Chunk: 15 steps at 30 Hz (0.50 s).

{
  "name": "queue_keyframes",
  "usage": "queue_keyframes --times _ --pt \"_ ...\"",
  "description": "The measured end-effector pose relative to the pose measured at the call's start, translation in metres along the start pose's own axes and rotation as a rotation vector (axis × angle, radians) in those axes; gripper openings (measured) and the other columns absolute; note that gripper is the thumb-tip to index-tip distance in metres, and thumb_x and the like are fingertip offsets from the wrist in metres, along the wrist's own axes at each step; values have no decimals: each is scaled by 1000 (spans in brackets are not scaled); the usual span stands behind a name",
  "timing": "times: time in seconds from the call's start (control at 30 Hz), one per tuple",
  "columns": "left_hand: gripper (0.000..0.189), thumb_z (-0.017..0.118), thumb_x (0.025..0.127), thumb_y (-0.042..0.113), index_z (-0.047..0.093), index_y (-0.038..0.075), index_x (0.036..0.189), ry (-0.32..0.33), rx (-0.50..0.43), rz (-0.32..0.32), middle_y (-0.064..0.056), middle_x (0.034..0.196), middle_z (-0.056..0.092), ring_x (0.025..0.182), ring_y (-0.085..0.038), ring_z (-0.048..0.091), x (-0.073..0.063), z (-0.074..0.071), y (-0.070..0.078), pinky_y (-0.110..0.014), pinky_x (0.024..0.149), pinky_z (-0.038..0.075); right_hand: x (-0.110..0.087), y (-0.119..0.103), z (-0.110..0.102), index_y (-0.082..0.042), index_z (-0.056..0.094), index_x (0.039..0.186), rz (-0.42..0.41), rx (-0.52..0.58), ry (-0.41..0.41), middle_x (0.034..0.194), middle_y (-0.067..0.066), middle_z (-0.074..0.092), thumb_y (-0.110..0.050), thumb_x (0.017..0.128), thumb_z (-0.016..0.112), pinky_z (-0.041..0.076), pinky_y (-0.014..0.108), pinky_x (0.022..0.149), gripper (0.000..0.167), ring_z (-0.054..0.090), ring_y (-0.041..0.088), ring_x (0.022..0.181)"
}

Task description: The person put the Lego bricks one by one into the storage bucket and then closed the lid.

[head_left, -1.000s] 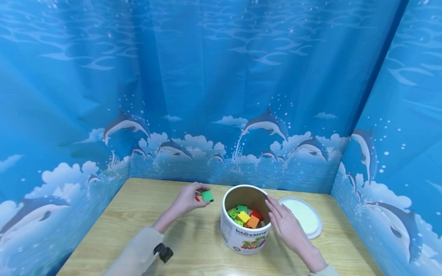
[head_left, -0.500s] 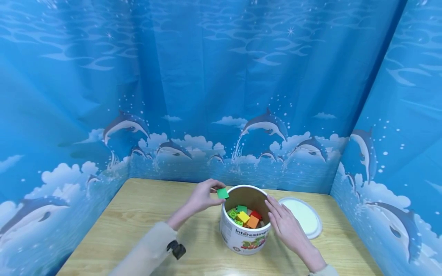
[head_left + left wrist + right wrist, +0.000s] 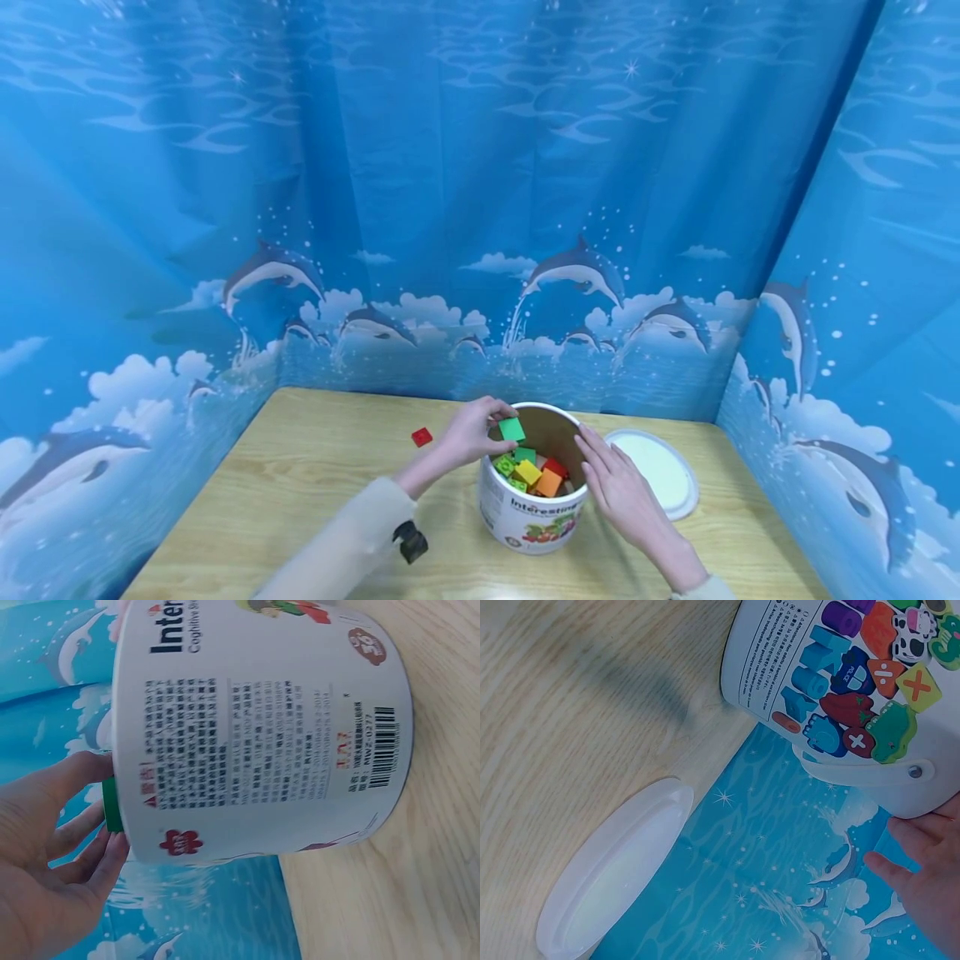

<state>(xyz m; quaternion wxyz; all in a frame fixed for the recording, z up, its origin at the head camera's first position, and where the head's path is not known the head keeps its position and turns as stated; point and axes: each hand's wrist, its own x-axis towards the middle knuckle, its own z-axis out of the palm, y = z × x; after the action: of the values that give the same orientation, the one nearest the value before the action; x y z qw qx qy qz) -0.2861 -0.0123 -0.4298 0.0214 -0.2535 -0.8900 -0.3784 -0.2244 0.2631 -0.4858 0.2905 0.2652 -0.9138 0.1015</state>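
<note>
My left hand (image 3: 472,433) pinches a green building block (image 3: 512,430) between thumb and fingers, at the left side of the bucket's mouth. In the left wrist view only a sliver of that green block shows past the rim. The white round bucket (image 3: 534,527), printed with "Interesting", stands upright and holds several blocks, among them a yellow block (image 3: 528,473), an orange block (image 3: 549,482) and a red block (image 3: 556,468). My right hand (image 3: 619,487) rests with fairly straight fingers on the bucket's right rim.
A small red block (image 3: 422,437) lies on the wooden table (image 3: 330,450) left of the bucket. The white lid (image 3: 660,472) lies to the right, behind my right hand. A blue dolphin-print curtain (image 3: 480,208) stands around the table's back and sides.
My left hand has carried the green block rightward to the bucket's mouth. The red block on the table has come into view behind it. My right hand has stayed on the rim.
</note>
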Motion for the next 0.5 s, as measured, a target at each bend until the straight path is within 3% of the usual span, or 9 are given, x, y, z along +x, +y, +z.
queue_keyframes --times 0.3,0.5 --pt "44 87 80 15 70 10 120 -32 36 6 -3 111 66 104 -20 65 1 11 -5 -30 89 59 0 0 0 3 57 139 8 1 -6 150 19 50 -14 101 54 46 58 106 41 50 35 136" --pt "41 85 82 12 69 9 120 -27 5 19 -10 116 67 108 -27 65 -2 11 -5 -38 92 59 0 1 0 3 57 139 11 2 -6 150 19 50 -10 97 59 46 59 105 44 51 35 135"
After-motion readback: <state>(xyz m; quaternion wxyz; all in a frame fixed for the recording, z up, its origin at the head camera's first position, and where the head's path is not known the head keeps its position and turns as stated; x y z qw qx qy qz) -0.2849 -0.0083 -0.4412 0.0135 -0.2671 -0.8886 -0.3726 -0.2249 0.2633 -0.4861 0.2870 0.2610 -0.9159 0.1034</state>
